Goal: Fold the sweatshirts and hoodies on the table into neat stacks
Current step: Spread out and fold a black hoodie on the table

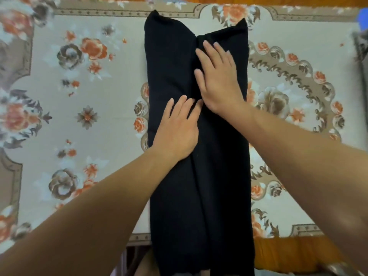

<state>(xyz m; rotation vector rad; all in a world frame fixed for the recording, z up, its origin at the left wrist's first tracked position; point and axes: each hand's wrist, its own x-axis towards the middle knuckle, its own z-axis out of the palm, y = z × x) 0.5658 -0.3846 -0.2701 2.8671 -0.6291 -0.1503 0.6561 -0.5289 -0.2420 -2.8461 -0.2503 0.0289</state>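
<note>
Your table [298, 253] is an orange-brown wooden surface, showing along the far edge and at the near right. A floral tablecloth [95, 92] covers nearly all of it, cream with orange and brown roses and a tan scrolled border. Directly on the cloth you have 1 black sweatshirt [173, 62], folded into a long narrow strip running away from you, its near end hanging over the table's near edge.
</note>
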